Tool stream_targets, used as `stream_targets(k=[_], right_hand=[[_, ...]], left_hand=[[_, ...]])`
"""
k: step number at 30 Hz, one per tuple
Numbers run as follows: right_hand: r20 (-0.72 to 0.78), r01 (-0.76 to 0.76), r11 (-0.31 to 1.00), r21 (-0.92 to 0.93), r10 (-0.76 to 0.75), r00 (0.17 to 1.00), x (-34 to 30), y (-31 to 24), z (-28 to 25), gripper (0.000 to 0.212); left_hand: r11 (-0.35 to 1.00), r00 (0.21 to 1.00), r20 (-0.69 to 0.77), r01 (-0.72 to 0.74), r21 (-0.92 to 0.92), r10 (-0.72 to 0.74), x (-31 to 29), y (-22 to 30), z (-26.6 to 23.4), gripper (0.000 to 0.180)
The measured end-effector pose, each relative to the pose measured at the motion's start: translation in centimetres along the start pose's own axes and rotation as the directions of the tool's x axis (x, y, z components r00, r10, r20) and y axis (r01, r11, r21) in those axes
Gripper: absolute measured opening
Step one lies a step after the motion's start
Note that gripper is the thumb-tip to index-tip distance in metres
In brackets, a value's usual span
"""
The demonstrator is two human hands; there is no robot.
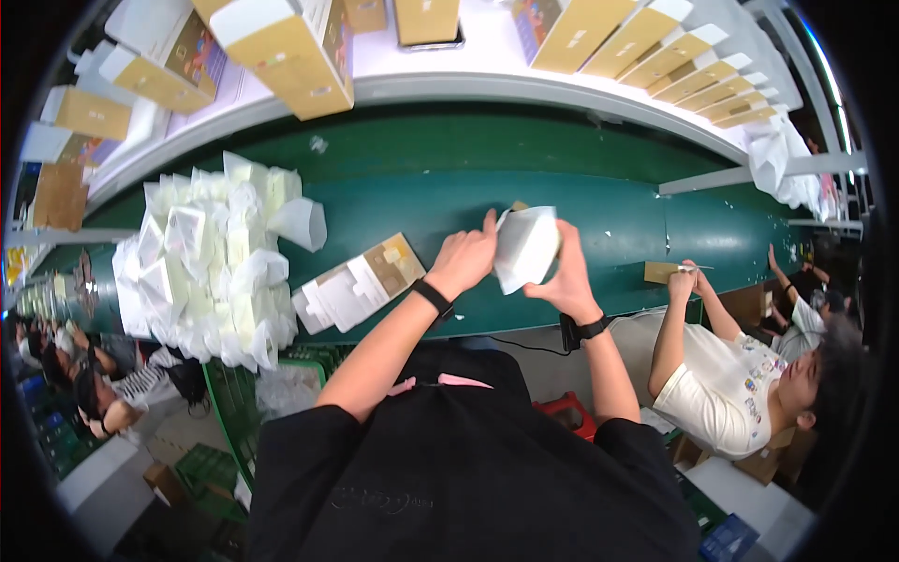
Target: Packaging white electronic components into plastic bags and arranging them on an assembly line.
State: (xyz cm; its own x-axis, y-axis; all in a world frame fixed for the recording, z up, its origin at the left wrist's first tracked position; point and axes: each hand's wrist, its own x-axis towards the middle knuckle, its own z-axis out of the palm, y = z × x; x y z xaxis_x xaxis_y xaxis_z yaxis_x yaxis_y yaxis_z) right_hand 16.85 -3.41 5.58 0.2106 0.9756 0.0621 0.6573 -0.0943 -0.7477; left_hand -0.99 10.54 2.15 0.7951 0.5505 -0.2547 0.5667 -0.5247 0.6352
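Over the green work surface (pixel 375 206) I hold a white package (pixel 527 251) in a thin translucent wrapper, tilted in front of me. My left hand (pixel 465 258) presses its left side with the fingers. On the right side my right hand (pixel 569 286) grips it between thumb and fingers. A small brown cardboard edge (pixel 520 205) shows just behind the package; the rest of it is hidden. Left of my left hand lies a flattened carton (pixel 361 284), white and brown, with its flaps out.
A large heap of white wrapped packages (pixel 211 258) is piled at the left. Brown and white cartons (pixel 290 61) line the shelf (pixel 524 91) across the back. At the right, another person's hands (pixel 688 279) hold a brown carton (pixel 661 272). A green crate (pixel 228 412) stands below the left edge.
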Motion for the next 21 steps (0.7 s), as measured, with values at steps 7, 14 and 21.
stream_targets(k=[7, 14, 21], right_hand=[[-0.272, -0.102, 0.894, 0.436, 0.239, 0.932, -3.5, 0.4, -1.4, 0.105], [0.001, 0.035, -0.043, 0.998, 0.64, 0.768, -7.4, 2.9, 0.5, 0.088], [0.386, -0.277, -0.323, 0.905, 0.347, 0.855, -9.5, -1.1, -0.8, 0.095]], left_hand=[[0.998, 0.999, 0.04, 0.035, -0.055, -0.033, 4.2, -0.8, 0.7, 0.063], [0.996, 0.998, 0.004, 0.066, -0.068, -0.066, -0.7, -0.4, -3.2, 0.088], [0.749, 0.748, -0.046, -0.658, 0.072, 0.662, -5.1, 8.3, -10.2, 0.096]])
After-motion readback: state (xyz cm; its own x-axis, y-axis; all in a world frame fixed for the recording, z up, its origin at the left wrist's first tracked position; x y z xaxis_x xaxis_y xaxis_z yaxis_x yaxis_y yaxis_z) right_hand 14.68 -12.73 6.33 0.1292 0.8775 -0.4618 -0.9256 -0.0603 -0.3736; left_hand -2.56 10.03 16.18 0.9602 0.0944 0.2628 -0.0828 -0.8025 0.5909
